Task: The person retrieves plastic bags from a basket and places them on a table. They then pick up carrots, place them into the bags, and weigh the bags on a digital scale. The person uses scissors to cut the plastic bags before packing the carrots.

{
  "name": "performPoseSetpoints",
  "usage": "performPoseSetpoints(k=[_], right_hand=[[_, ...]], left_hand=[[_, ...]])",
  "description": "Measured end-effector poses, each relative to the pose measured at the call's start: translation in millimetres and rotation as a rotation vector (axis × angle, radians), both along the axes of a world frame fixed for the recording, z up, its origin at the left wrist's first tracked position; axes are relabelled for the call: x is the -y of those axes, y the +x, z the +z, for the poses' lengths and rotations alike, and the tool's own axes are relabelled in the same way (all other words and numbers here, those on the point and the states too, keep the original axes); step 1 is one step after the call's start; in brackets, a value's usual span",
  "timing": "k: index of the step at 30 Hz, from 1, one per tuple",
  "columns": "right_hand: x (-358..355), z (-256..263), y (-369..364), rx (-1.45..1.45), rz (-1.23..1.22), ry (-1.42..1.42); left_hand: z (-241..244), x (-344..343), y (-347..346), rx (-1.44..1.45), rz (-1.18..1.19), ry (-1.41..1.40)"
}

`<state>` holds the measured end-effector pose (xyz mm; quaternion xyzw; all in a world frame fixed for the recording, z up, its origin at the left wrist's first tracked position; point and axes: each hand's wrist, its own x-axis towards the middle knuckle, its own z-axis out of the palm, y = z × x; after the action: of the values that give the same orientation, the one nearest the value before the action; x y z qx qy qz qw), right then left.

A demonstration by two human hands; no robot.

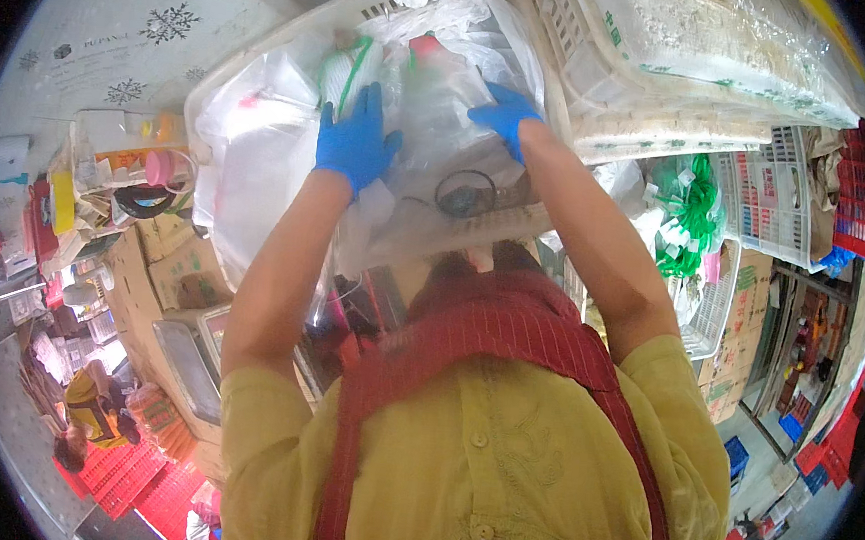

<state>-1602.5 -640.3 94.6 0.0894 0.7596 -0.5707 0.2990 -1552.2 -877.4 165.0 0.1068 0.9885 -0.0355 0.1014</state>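
Observation:
A white plastic crate [224, 78] in front of me holds clear plastic bags [259, 160]. My left hand [357, 140], in a blue glove, lies flat on the bags with its fingers apart. To its right, my right hand [507, 117], gloved in blue too, rests at the edge of a clear plastic bag [444, 98]; whether it pinches the plastic cannot be told. Near the left fingertips is a green-edged mesh or net item [353, 65], and something red [424, 44] shows at the top of the middle bag. A dark round loop [466, 192] lies at the crate's near side.
White foam boxes [685, 99] and crates stand at the upper right. Below them are green net bags [696, 213] with white tags. Cardboard boxes [177, 260] are at the left, beside a cluttered shelf [119, 173]. A person [96, 404] is by red crates [117, 474] at the lower left.

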Motion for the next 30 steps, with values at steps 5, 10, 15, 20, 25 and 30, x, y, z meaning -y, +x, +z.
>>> performPoseSetpoints(k=[5,10,15,20,25,30], right_hand=[[23,-9,12,-0.112,0.221,0.41],[14,1,4,-0.131,0.339,0.437],[8,32,52,-0.748,-0.023,0.319],[54,139,104,0.01,0.256,-0.372],[118,63,81,0.412,0.304,-0.233],[143,65,66,0.57,0.358,-0.162]], left_hand=[[6,-7,2,0.051,-0.04,0.081],[56,-5,24,0.018,-0.164,0.304],[114,52,88,-0.069,0.058,0.497],[82,153,200,-0.299,0.805,0.87],[36,195,227,-0.417,0.797,0.764],[19,194,138,-0.413,0.471,0.315]])
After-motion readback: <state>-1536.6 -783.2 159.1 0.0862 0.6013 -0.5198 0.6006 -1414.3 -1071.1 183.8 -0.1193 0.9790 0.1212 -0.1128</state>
